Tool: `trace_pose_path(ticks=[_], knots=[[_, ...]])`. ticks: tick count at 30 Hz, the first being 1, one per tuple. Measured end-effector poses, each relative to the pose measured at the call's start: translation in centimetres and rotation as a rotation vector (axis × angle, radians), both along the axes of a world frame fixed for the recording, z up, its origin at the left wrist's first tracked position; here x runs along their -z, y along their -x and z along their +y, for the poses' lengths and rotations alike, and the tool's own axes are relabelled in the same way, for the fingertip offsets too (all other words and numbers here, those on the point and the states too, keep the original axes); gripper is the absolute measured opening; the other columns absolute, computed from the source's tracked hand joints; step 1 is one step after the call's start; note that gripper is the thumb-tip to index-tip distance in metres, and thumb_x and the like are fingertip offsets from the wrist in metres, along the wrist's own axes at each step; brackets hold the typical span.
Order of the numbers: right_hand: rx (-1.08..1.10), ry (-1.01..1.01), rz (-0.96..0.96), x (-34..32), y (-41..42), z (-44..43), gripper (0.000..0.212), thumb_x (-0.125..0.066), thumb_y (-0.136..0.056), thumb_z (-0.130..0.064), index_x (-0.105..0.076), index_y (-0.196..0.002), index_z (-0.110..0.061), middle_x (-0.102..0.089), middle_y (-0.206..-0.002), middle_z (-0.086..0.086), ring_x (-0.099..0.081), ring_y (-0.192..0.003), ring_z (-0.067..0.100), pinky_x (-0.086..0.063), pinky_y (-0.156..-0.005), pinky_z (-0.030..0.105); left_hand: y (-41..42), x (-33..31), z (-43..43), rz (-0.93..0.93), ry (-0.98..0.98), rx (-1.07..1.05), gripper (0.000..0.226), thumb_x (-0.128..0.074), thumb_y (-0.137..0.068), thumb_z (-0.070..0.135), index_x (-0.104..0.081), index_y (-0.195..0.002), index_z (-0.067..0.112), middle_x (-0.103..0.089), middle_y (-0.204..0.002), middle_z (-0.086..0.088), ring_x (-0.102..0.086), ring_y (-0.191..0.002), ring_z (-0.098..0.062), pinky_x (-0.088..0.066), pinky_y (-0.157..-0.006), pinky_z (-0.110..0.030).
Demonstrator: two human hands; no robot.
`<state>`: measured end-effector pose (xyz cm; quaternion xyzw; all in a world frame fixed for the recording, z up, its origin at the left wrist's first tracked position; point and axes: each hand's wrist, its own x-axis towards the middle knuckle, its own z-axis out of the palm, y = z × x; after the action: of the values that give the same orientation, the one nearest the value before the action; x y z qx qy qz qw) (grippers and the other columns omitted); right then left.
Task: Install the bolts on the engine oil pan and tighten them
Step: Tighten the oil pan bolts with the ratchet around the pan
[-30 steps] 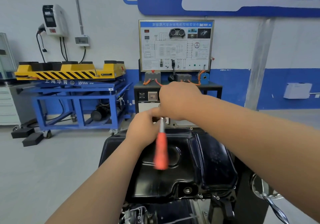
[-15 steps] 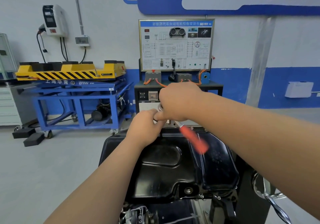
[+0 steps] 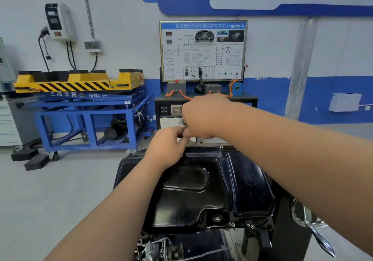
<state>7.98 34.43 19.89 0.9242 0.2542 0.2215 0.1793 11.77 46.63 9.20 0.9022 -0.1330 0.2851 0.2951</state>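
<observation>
Directly below the head camera, a black engine oil pan point(image 3: 201, 198) sits bottom-up on an engine stand in a training workshop, filling the lower centre of the view. Behind it on the left stands a blue lift table point(image 3: 88, 107) carrying a yellow unit with black hazard stripes point(image 3: 80, 83), and straight ahead a wiring training board point(image 3: 202, 51) rises against the wall. A person reaches both bare arms over the pan to its far rim. The right hand point(image 3: 203, 117) is closed in a fist around a silver ratchet head point(image 3: 183, 122), which pokes out at the knuckles. The left hand point(image 3: 167, 145) sits just beneath it, fingertips bunched together at the rim; whether they pinch anything cannot be told. A drain plug point(image 3: 217, 218) shows in the pan's near corner, and small flange bolts point(image 3: 233, 224) dot the near edge.
</observation>
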Motion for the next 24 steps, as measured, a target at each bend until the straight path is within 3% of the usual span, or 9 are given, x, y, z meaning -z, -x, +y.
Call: trace_pose_path(ticks=[4, 7, 10, 14, 16, 18, 21, 24], knots=[[-0.077, 0.106, -0.109, -0.5, 0.1, -0.4, 0.027, -0.047, -0.093, -0.028, -0.038, -0.070, -0.018, -0.035, -0.066, -0.003, -0.041, -0.067, 0.018, -0.029, -0.067, 0.035, -0.6, -0.2, -0.1, 0.047, 0.028, -0.015, 0.028, -0.057, -0.088, 0.030, -0.048, -0.062, 0.032, -0.054, -0.060, 0.015, -0.051, -0.059, -0.004, -0.035, -0.050, -0.023], [-0.073, 0.018, -0.102, 0.8, 0.3, 0.1, 0.041, -0.039, -0.095, -0.044, -0.035, -0.062, -0.020, -0.040, -0.064, -0.002, -0.037, -0.054, 0.015, -0.026, -0.051, 0.028, -0.7, -0.3, -0.1, 0.095, 0.012, -0.091, 0.028, -0.052, -0.081, 0.021, -0.038, -0.057, 0.026, -0.046, -0.053, 0.008, -0.043, -0.051, -0.013, -0.027, -0.046, -0.026], [0.011, -0.095, -0.020, 1.2, 0.4, 0.5, 0.046, -0.035, -0.092, -0.055, -0.040, -0.062, -0.020, -0.047, -0.065, -0.002, -0.042, -0.055, 0.016, -0.026, -0.047, 0.027, -0.4, -0.1, 0.0, 0.085, 0.020, -0.118, 0.033, -0.048, -0.078, 0.007, -0.041, -0.050, 0.023, -0.045, -0.047, 0.007, -0.043, -0.050, -0.016, -0.025, -0.044, -0.024], [0.068, 0.055, 0.008, -0.4, 0.2, 0.0, 0.028, -0.051, -0.090, -0.027, -0.037, -0.068, -0.018, -0.044, -0.070, -0.002, -0.040, -0.058, 0.016, -0.028, -0.050, 0.031, -0.3, -0.2, -0.1, 0.068, 0.038, 0.015, 0.035, -0.062, -0.086, 0.028, -0.049, -0.054, 0.031, -0.053, -0.053, 0.012, -0.048, -0.054, -0.003, -0.029, -0.048, -0.020], [0.047, 0.099, -0.023, -0.7, 0.1, -0.4, 0.022, -0.051, -0.090, -0.020, -0.038, -0.072, -0.018, -0.041, -0.069, -0.002, -0.035, -0.058, 0.015, -0.030, -0.059, 0.035, -0.5, -0.3, -0.1, 0.088, 0.064, 0.018, 0.033, -0.063, -0.087, 0.032, -0.050, -0.057, 0.034, -0.054, -0.056, 0.016, -0.050, -0.057, 0.001, -0.030, -0.050, -0.017], [-0.002, 0.070, -0.043, -0.2, -0.1, -0.6, 0.027, -0.048, -0.092, -0.030, -0.038, -0.069, -0.019, -0.041, -0.067, -0.004, -0.035, -0.056, 0.014, -0.031, -0.064, 0.035, -0.9, -0.3, 0.0, 0.083, 0.087, 0.006, 0.030, -0.063, -0.084, 0.035, -0.048, -0.058, 0.033, -0.053, -0.057, 0.018, -0.049, -0.058, 0.002, -0.031, -0.051, -0.019], [0.007, -0.025, 0.054, 0.7, 0.2, -0.4, 0.044, -0.041, -0.089, -0.056, -0.038, -0.062, -0.022, -0.045, -0.064, -0.004, -0.041, -0.056, 0.014, -0.029, -0.050, 0.027, -1.0, -0.3, 0.1, 0.100, 0.011, -0.029, 0.019, -0.055, -0.079, 0.030, -0.044, -0.063, 0.027, -0.052, -0.062, 0.010, -0.047, -0.059, -0.008, -0.031, -0.050, -0.025], [0.037, -0.044, 0.098, 0.4, 0.1, 0.0, 0.046, -0.045, -0.087, -0.057, -0.044, -0.060, -0.020, -0.049, -0.061, -0.003, -0.044, -0.056, 0.015, -0.029, -0.048, 0.027, -1.1, -0.1, 0.2, 0.051, 0.007, -0.054, 0.024, -0.058, -0.081, 0.022, -0.047, -0.060, 0.018, -0.052, -0.058, 0.005, -0.048, -0.056, -0.015, -0.031, -0.047, -0.026]])
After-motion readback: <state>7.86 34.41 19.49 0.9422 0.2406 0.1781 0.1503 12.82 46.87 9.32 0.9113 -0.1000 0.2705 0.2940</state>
